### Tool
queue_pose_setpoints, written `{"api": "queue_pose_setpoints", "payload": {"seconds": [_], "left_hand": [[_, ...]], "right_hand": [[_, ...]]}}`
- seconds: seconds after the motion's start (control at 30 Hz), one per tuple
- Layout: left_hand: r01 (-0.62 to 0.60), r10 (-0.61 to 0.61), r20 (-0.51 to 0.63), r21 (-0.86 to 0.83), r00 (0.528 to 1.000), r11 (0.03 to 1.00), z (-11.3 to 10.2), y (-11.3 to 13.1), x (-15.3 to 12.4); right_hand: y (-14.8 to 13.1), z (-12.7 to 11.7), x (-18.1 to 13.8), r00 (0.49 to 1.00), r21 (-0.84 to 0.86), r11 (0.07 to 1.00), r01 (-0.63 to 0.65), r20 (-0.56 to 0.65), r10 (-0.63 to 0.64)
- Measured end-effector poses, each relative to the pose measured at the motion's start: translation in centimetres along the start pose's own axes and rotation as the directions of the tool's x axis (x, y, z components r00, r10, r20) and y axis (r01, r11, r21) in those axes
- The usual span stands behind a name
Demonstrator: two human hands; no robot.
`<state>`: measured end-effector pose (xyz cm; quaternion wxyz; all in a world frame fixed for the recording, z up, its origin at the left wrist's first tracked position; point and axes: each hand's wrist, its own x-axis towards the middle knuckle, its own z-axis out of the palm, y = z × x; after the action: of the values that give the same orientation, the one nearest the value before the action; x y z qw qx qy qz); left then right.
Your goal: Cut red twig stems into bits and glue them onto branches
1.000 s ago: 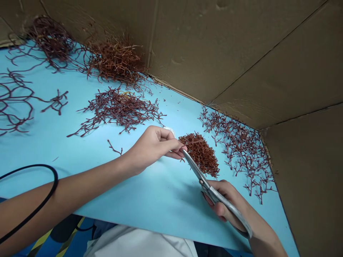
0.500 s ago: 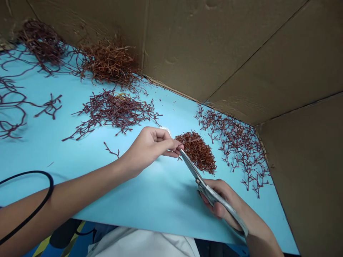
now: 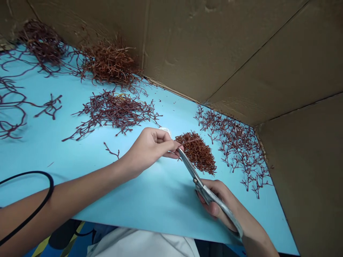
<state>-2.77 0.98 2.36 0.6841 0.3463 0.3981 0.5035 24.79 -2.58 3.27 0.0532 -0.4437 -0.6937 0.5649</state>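
Note:
My left hand (image 3: 151,146) pinches a thin reddish-brown twig (image 3: 187,141) by its end, fingers closed around it, just left of a small heap of short brown cuttings (image 3: 198,151). My right hand (image 3: 218,203) grips the handles of metal scissors (image 3: 199,185). The blades point up and left, their tips touching the twig right beside my left fingertips. Something white shows behind my left fingers; I cannot make out what it is.
Piles of branching dark red twigs lie on the light blue table (image 3: 150,200): a loose pile (image 3: 115,110) mid-left, denser clumps (image 3: 107,60) at the back, scattered small sprigs (image 3: 235,142) at the right. Cardboard walls (image 3: 227,53) enclose the back and right. A black cable (image 3: 40,200) crosses my left forearm.
The scissors and my right hand have shifted slightly left and up toward my left fingertips. My left hand has kept its pinch on the twig.

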Motion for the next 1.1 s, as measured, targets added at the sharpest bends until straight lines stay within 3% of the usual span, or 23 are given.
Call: {"api": "queue_pose_setpoints", "payload": {"seconds": [0.23, 0.6, 1.0, 1.1], "left_hand": [[-0.01, 0.011, -0.006, 0.047, 1.0, 0.999, -0.1, 0.1, -0.1], [-0.008, 0.008, -0.003, 0.057, 1.0, 0.998, 0.0, 0.2, -0.1], [-0.002, 0.003, -0.014, 0.064, 1.0, 0.998, -0.2, 0.3, 0.0], [-0.022, 0.022, -0.003, 0.053, 1.0, 0.998, -0.2, 0.1, -0.1]], "right_hand": [[-1.0, 0.4, 0.3, 0.999, -0.015, 0.999, -0.031, -0.026, 0.031], [-0.2, 0.6, 0.3, 0.998, 0.039, 0.997, -0.06, -0.032, 0.061], [-1.2, 0.6, -0.6, 0.997, -0.094, 0.994, -0.064, -0.042, 0.06], [-0.9, 0.9, -1.2, 0.994, -0.115, 0.993, -0.034, -0.111, 0.021]]}}
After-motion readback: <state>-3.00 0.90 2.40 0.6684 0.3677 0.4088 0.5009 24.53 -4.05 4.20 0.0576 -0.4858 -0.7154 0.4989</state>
